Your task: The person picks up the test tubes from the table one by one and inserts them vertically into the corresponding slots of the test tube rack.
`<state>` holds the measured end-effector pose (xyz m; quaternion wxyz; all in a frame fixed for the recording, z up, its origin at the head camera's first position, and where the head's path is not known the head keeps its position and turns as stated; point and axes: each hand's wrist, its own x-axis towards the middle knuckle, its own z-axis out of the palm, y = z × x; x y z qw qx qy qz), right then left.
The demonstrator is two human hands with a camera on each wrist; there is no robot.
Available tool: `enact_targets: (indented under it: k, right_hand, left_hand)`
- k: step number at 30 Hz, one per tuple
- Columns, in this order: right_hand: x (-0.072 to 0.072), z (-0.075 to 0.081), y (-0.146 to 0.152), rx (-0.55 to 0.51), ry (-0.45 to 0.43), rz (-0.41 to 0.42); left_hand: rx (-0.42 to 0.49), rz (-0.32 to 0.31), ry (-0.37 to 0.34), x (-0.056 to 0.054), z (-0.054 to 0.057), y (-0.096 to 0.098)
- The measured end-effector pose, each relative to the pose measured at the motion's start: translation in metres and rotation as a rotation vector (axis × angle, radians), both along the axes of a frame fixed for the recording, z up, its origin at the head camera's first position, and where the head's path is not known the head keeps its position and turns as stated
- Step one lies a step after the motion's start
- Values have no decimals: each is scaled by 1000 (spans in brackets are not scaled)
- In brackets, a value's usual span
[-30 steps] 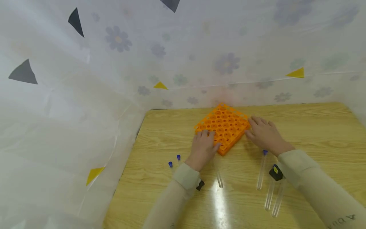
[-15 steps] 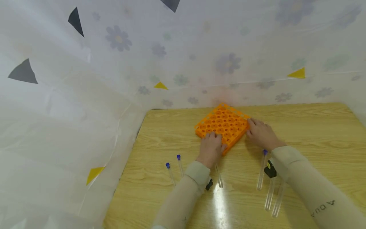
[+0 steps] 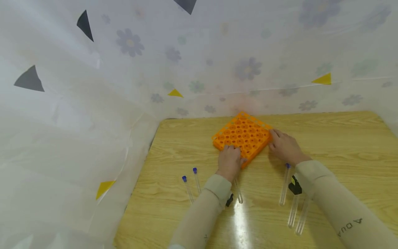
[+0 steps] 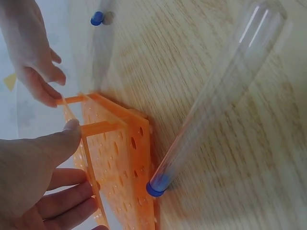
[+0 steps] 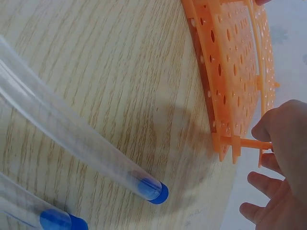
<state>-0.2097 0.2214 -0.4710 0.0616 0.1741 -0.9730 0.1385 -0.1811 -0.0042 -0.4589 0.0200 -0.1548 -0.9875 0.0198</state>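
The orange test tube rack point(image 3: 252, 138) stands turned cornerwise at the back of the table, its top full of round holes and no tubes in view in it. My left hand point(image 3: 229, 162) grips the near left edge; in the left wrist view the thumb lies on the near side of the top plate and the fingers point(image 4: 67, 199) on its upper face. My right hand point(image 3: 286, 148) pinches the right corner. In the right wrist view that thumb point(image 5: 268, 127) meets the corner, and the lower fingers are spread off the rack.
Capped clear test tubes lie on the wooden table point(image 3: 348, 148): two on the left point(image 3: 188, 189), one by the left wrist point(image 3: 238, 193), several on the right point(image 3: 284, 186), partly under the right sleeve. A patterned white curtain point(image 3: 214, 72) encloses the back and left.
My left hand has slid right along the rack's near edge toward the front corner. The right hand has closed in a little on its corner. The rack stays nearly in place.
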Motion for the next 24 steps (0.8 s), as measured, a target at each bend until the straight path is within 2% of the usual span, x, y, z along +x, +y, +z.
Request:
enact_targets:
  k: [9,16,20,24]
  right_hand:
    - [12,-5,3,20,105,1]
    - [16,-13,6,-7,173,13]
    - [19,-8,6,-54,140,6]
    - [22,-4,8,-70,57,-11]
  left_hand:
    - [94,-27,-9,1,3,-9]
    - [106,-47,-33,0,3,-15]
    - [114,-67,-44,0,4,-19]
    - [129,-85,-74,0,6,-22]
